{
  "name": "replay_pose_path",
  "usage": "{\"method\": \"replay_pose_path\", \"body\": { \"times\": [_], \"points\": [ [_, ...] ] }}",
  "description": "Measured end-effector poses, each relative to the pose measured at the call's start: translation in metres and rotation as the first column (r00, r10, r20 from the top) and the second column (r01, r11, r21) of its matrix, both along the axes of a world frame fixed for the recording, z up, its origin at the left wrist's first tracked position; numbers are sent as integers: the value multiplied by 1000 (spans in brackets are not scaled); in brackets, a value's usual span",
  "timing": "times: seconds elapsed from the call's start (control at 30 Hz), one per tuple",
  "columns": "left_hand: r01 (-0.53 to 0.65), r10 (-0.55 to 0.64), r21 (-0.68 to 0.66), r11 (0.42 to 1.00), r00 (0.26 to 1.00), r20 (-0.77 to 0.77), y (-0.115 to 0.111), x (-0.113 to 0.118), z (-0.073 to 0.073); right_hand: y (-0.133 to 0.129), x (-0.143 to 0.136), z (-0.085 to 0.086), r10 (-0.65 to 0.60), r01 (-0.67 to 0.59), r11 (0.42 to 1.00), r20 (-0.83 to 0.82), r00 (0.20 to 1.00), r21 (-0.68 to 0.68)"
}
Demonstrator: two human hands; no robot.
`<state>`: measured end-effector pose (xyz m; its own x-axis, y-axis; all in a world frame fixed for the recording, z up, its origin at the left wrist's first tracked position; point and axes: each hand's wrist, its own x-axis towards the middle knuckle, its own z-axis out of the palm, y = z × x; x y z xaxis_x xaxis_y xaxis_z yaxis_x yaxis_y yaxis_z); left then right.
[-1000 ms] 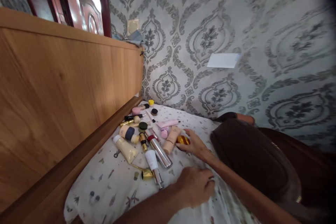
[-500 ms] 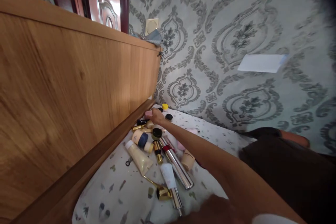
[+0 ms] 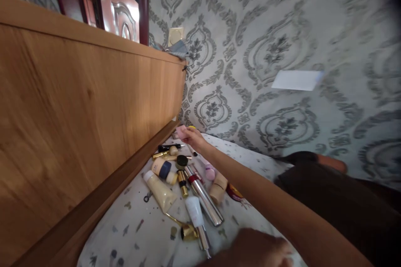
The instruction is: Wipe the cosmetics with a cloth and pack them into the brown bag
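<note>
My right hand (image 3: 194,138) reaches to the far end of the patterned cloth. Its fingers pinch a small pink block-like item (image 3: 181,132), whose exact kind I cannot make out. My left hand (image 3: 257,248) is low at the bottom edge, dark and smeared, so its fingers do not show clearly. Nearest to it lie a white tube (image 3: 194,210), a silver tube with a red band (image 3: 206,198) and a gold cap (image 3: 189,232). Further up are a cream squeeze tube (image 3: 161,192), a blue-banded bottle (image 3: 162,167), a dark round lid (image 3: 181,161) and a gold lipstick-like tube (image 3: 182,183).
A wooden panel (image 3: 90,112) rises along the left side. Ahead stands a patterned wall (image 3: 225,50) with white paper (image 3: 296,80) on it. The white printed cloth (image 3: 119,225) carries the cosmetics. A beige bottle (image 3: 218,187) lies beside my right forearm.
My right hand has raised the pink item a little and turned it up into view. My left hand has come further into view at the bottom. The camera view has shifted slightly.
</note>
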<state>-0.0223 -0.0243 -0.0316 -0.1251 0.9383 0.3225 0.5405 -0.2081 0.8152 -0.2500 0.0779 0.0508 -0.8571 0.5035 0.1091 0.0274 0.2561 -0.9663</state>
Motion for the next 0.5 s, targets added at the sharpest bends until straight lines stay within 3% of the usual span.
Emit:
{"method": "replay_pose_path", "body": {
  "times": [0.07,0.13,0.23,0.3,0.37,0.5],
  "points": [
    [-49,48,6,999,998,49,1,-2,6,7,42,9,27,-33,995,-61,998,-99],
    [-93,95,-20,995,950,299,3,-4,10,11,91,13,44,-81,963,-146,988,-257],
    [-199,204,-83,977,729,653,7,-5,14,10,167,7,-12,-172,795,-299,954,-582],
    [-310,276,-89,947,640,717,7,-5,16,6,213,-3,-99,-173,688,-328,940,-704],
    [-377,304,-66,924,618,725,6,-5,17,0,252,-14,-189,-140,624,-322,928,-769],
    [-391,292,-34,920,624,725,-2,-2,21,-14,308,-33,-301,-104,583,-333,894,-806]
  ]
}}
